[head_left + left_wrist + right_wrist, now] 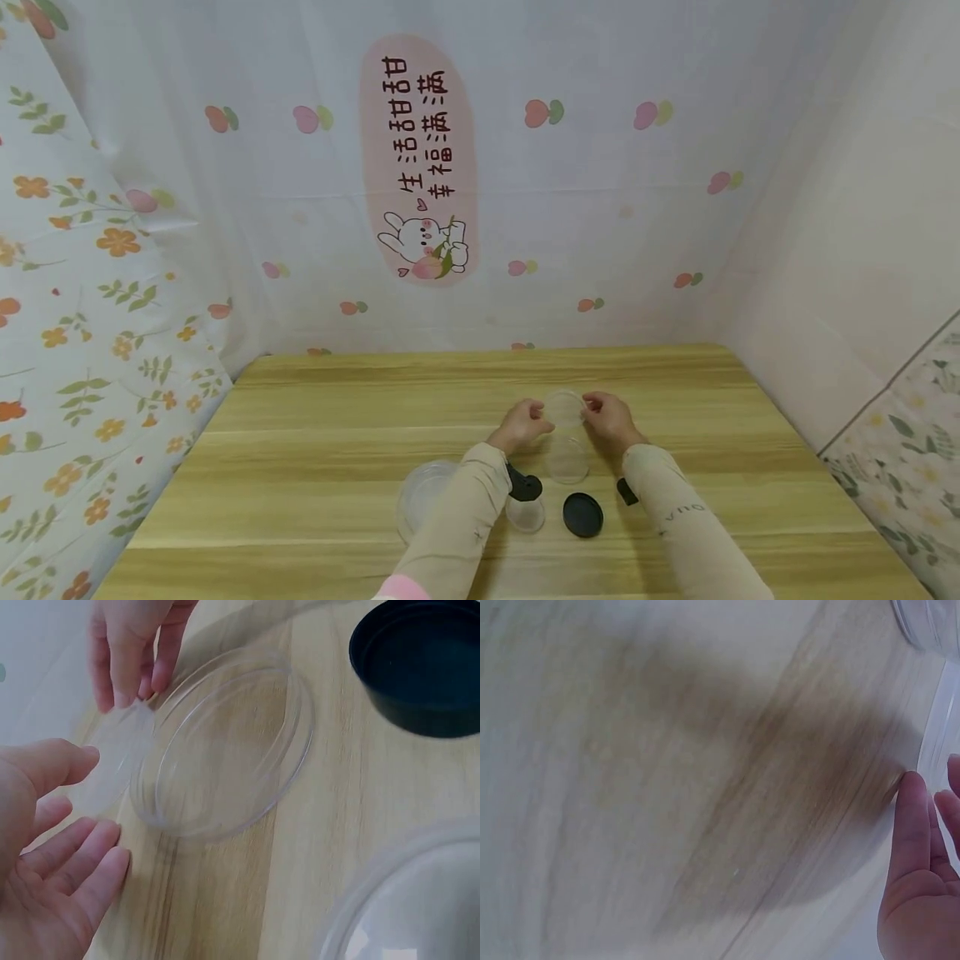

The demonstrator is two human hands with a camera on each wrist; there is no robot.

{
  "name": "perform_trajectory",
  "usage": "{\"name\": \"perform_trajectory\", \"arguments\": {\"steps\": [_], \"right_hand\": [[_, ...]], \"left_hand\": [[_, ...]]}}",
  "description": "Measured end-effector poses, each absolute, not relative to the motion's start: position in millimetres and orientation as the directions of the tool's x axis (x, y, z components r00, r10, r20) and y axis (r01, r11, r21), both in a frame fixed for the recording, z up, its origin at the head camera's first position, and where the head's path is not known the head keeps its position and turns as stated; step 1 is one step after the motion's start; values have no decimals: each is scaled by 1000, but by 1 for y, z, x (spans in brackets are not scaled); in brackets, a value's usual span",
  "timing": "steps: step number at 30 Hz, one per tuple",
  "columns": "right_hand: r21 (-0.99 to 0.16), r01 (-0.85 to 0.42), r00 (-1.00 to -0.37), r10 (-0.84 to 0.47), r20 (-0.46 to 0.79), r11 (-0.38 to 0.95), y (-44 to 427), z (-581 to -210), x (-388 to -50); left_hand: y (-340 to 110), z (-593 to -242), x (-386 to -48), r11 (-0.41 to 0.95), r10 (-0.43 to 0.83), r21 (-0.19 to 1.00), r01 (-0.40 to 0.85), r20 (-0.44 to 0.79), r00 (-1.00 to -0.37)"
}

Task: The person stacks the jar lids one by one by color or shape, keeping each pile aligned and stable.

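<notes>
A thin clear disc (563,407) is between the two hands near the table's middle. My right hand (609,419) pinches its right edge; in the left wrist view this hand (139,645) points fingers down on the disc (112,754). My left hand (522,423) is at the other side, and in its own wrist view the hand (56,862) has fingers spread and thumb apart, gripping nothing. Just nearer lies a clear round dish (567,461), also in the left wrist view (225,742). In the right wrist view, the right hand's (922,870) fingertips meet a clear edge.
A black round lid (582,515) lies nearer the front, beside a small clear container (525,515). Left of them, partly behind the left sleeve, is a larger clear round container (423,496). Black bands are at both wrists. A printed curtain stands behind the wooden table (315,467).
</notes>
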State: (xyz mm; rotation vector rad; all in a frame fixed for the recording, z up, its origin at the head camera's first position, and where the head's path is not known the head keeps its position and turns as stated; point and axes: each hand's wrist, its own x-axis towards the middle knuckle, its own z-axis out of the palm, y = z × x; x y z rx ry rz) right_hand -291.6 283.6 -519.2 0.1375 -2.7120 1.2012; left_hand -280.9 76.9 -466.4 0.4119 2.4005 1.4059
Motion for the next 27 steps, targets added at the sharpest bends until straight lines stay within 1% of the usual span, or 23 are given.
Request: {"name": "perform_trajectory", "arguments": {"steps": [2, 4, 6, 9, 13, 19, 27], "right_hand": [[-718, -250, -958, -55, 283, 649, 300, -556, -312], [-719, -245, -961, -65, 268, 650, 305, -567, -319], [-722, -186, -973, -22, 230, 667, 304, -568, -323], [-697, -69, -993, 16, 115, 714, 276, -514, -292], [-680, -46, -996, 16, 85, 731, 255, -477, -272], [-725, -30, -999, 10, 50, 688, 241, -469, -275], [-738, -58, -997, -73, 11, 672, 223, -471, -282]], "left_hand": [[79, -467, -280, 466, 403, 882, 78, -133, -905], [80, -468, -279, 460, 398, 885, 76, -128, -908], [80, -470, -279, 452, 391, 889, 71, -126, -912], [79, -472, -280, 441, 387, 895, 71, -118, -915], [74, -473, -282, 442, 386, 894, 73, -116, -915], [60, -470, -285, 435, 373, 898, 61, -118, -920], [37, -468, -286, 444, 334, 896, 26, -138, -932]]}}
